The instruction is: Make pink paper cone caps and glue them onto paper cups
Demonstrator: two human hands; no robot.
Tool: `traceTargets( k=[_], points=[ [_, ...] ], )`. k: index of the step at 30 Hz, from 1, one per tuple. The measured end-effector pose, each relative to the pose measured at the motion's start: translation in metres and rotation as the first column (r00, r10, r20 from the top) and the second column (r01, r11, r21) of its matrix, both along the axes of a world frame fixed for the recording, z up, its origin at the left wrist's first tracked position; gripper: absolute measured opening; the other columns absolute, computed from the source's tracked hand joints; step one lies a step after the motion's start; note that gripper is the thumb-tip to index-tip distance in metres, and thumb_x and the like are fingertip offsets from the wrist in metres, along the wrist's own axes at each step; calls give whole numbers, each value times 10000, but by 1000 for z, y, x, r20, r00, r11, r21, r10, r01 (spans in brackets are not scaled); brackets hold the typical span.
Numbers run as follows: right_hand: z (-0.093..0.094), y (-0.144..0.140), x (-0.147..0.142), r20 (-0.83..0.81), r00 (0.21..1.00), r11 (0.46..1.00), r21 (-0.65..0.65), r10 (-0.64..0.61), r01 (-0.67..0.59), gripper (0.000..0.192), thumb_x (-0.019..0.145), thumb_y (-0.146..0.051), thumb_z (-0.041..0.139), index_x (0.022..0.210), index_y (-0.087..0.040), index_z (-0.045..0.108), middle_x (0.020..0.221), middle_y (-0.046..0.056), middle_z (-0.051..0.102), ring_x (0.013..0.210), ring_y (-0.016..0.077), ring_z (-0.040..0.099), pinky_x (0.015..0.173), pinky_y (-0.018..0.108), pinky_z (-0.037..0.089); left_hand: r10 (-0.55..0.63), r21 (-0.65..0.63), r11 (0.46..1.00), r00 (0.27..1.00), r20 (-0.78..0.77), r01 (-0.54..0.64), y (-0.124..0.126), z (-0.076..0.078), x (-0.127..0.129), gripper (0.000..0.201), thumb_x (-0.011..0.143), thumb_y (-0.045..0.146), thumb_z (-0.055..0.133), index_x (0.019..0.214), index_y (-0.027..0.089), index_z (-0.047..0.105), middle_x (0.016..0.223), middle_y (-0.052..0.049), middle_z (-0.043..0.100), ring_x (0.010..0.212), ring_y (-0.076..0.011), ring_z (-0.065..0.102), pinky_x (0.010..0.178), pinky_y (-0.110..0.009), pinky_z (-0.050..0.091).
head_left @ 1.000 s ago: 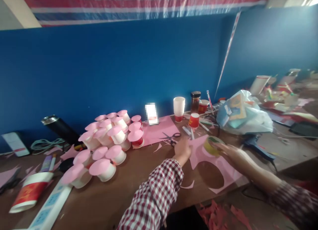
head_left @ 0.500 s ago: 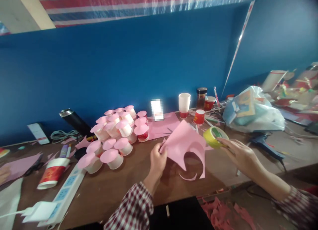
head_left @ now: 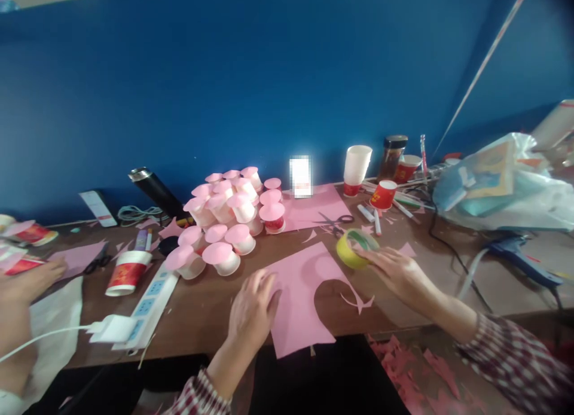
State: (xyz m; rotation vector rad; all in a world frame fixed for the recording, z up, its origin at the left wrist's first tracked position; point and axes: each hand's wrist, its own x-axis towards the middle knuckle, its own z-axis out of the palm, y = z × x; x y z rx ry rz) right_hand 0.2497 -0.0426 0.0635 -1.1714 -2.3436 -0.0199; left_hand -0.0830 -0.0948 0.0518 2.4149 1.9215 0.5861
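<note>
My left hand (head_left: 253, 307) grips the left edge of a pink paper sheet (head_left: 298, 283), its fingers bent and the thumb on top. A large round cutout opens the sheet's right side, and the near corner reaches past the table edge. My right hand (head_left: 406, 277) holds a yellow tape roll (head_left: 352, 256) by its near right rim, just off the sheet's far right corner. Thin curved pink offcuts (head_left: 360, 301) lie in and beside the cutout. Scissors (head_left: 334, 222) rest beyond the tape roll, partly on another pink sheet (head_left: 309, 208).
Several paper cups with pink discs (head_left: 219, 253) crowd the left middle. A power strip (head_left: 147, 301) and a red-white cup (head_left: 128, 272) stand nearer. At right are a glue gun (head_left: 524, 259) and a plastic bag (head_left: 502, 188). Another person's hand (head_left: 29, 283) is at far left.
The pink sheet has come down from a raised tilt to lie flatter and has turned. My right hand has brought the tape roll left and lower. The view has shifted; another person's hand shows more.
</note>
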Motion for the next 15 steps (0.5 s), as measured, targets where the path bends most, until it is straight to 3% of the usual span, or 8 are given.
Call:
traceTargets(
  k=[4, 9, 15],
  points=[
    [3, 1, -37, 10, 984, 984, -39, 177, -176, 408, 866, -154, 458, 1272, -182, 490, 1061, 105, 663, 966, 231, 610, 849, 390, 509, -235, -49, 971, 971, -35, 233, 10, -24, 13, 354, 855, 280, 467, 1195, 210, 533, 1288, -102, 518, 1218, -255, 444, 1020, -438, 368],
    [-3, 3, -79, 47, 946, 946, -74, 321, -317, 510, 816, -59, 472, 1313, -170, 444, 1093, 93, 641, 964, 221, 589, 863, 387, 499, -211, -95, 973, 977, -22, 208, 6, -38, 19, 395, 848, 268, 475, 1231, 177, 507, 1340, -129, 472, 1256, -262, 407, 1039, -450, 341],
    [-11, 7, -87, 143, 937, 947, -104, 318, -305, 472, 834, -26, 465, 1282, -176, 478, 987, 71, 647, 888, 211, 582, 824, 383, 511, -206, -120, 972, 978, -29, 201, 6, -35, 16, 409, 864, 300, 458, 1252, 178, 499, 1357, -130, 459, 1261, -264, 404, 1043, -459, 334]
  ],
)
